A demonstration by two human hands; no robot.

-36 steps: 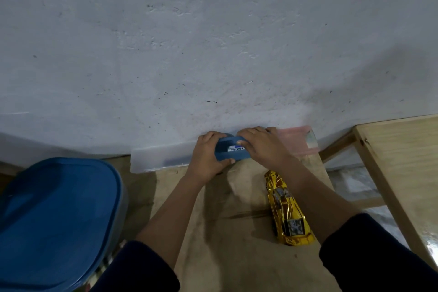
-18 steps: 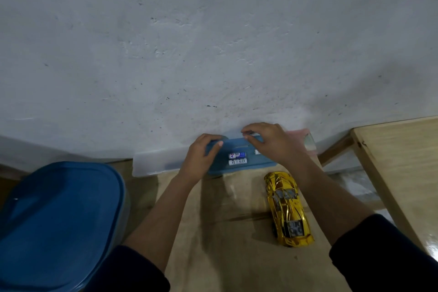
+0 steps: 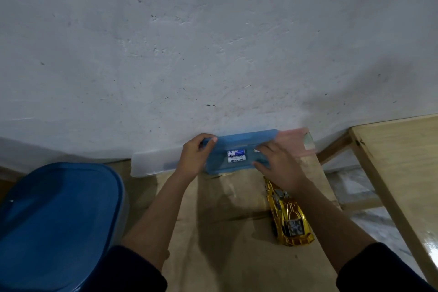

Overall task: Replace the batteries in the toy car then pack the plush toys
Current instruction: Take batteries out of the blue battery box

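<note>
both hands (image 3: 195,155) (image 3: 279,168) grip blue box (image 3: 237,142); batteries (image 3: 236,156) inside, one reads "heybright".

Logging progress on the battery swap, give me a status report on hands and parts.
Both hands, left, right, on small blue translucent plastic box. White batteries visible inside. Shiny gold toy car untouched. Nothing obstructing.

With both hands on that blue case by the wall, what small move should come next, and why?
Probably lift one battery out with the right hand. The translucent blue plastic case looks open, white-labelled batteries show inside, the left hand steadies its end, and the shiny gold toy car waits on the wooden table.
</note>
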